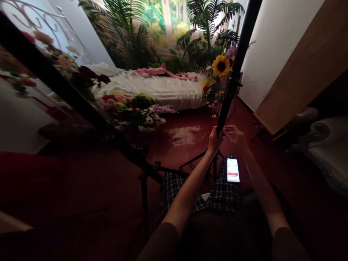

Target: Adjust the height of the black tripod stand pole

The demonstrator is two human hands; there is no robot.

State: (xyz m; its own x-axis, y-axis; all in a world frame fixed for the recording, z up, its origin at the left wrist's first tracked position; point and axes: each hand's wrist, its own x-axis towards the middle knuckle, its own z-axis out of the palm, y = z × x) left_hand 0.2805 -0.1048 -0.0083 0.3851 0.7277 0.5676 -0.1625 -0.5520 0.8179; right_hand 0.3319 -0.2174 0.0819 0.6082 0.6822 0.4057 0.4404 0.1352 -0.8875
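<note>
My left hand (214, 140) is wrapped round the lower part of a black upright pole (231, 90), which leans up to the right. Just right of the pole is my right hand (234, 137), its fingers bent towards the pole; whether they pinch anything is too small and dark to tell. A lit phone (233, 170) lies on my right thigh, on the checked trousers (223, 197). Another thick black pole (67, 88) slants across the left side, with a stand leg (144, 195) beneath it.
Beyond the poles are a bed with a white cover (174, 92), a pink plush toy (154, 71), flowers (146, 112), a sunflower (221, 65) and palm plants (208, 25). On the right stand a wooden panel (299, 69) and an ornate sofa (328, 145).
</note>
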